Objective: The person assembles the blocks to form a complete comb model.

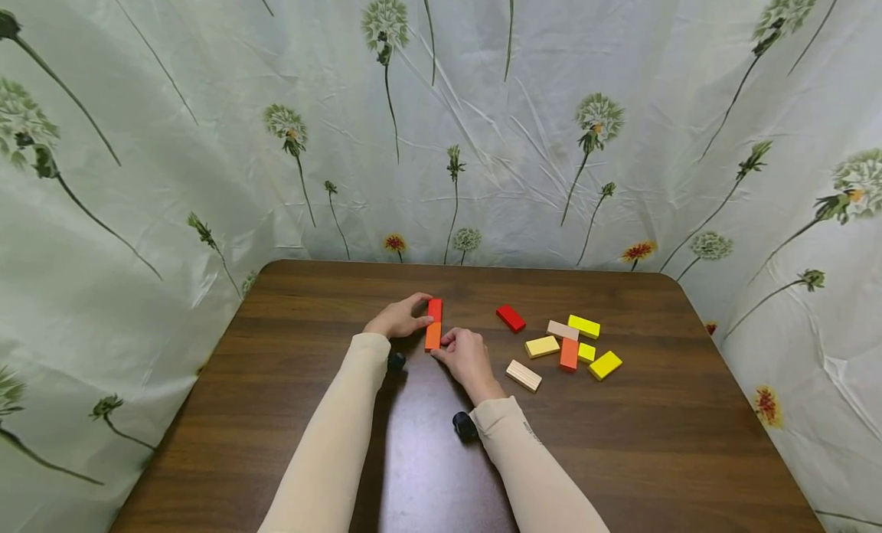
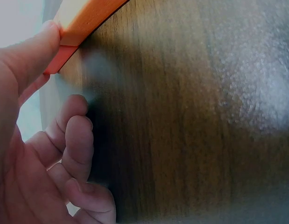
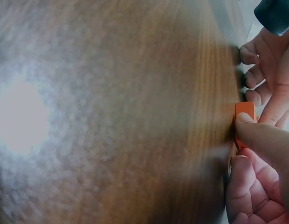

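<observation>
A red wooden block [image 1: 436, 309] and an orange wooden block [image 1: 432, 337] lie end to end in a line on the brown table. My left hand [image 1: 398, 318] holds the red block, its index finger at the far end and its thumb by the seam. In the left wrist view the other fingers of that hand curl loosely, apart from the blocks. My right hand [image 1: 468, 358] pinches the orange block, its thumb on the near end, as the right wrist view shows, and its index finger along the right side.
Right of my hands lie a red block [image 1: 511, 318], a pale wood block [image 1: 524, 375], a light yellow block [image 1: 542, 347], an orange-red block [image 1: 568, 354] and several other blocks. A flowered curtain [image 1: 482, 135] hangs behind the wooden table [image 1: 654, 441].
</observation>
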Demonstrator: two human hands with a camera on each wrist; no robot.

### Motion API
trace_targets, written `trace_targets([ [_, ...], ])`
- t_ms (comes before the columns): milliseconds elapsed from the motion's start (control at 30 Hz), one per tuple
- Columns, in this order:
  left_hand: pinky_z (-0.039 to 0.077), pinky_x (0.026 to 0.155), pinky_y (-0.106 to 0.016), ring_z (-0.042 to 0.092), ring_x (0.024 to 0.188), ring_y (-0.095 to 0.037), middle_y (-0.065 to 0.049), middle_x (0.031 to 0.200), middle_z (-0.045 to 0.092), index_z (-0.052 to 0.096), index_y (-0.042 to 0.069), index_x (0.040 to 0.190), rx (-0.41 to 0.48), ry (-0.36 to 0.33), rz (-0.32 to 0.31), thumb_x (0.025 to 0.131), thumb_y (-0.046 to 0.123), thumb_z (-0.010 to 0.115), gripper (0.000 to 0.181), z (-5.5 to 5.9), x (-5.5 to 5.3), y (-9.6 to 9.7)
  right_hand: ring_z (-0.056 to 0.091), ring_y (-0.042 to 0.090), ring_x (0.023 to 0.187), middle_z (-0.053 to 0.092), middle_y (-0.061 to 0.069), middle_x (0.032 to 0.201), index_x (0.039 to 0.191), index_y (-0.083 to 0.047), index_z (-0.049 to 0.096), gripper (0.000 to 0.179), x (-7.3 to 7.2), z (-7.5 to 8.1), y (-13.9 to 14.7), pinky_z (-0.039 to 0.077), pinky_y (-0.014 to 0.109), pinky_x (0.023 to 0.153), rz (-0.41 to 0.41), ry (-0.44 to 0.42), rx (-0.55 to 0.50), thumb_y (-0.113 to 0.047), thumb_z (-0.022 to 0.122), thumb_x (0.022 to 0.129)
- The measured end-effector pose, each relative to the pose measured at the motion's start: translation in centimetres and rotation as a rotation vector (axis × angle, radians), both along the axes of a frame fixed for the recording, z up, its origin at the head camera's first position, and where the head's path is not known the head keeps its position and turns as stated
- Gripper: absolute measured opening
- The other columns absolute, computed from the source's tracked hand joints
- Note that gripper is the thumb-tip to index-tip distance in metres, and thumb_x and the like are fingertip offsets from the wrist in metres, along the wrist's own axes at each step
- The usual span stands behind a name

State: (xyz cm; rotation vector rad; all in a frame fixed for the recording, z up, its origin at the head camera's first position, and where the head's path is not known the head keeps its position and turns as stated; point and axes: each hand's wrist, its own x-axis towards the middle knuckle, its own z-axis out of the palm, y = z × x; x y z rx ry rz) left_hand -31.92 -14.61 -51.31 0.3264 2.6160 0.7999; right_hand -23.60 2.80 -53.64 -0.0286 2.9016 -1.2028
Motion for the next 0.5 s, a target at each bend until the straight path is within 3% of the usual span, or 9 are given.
trace_targets([
  [500,0.040,0.124,-0.063,0.051,0.150,-0.044,-0.020,0.165,0.049,0.046,0.020,0.162,0.012,0.009,0.031,0.108,0.035,0.065,0.059,-0.18,0.16,0.15,0.062,0.014,0.069,0.073,0.002,0.075,0.093,-0.008,0.078,0.021,0.08,0.05,-0.08,0.054,0.035,0.071,-0.022,-0.001,-0.008,-0.022,0.092,0.087],
])
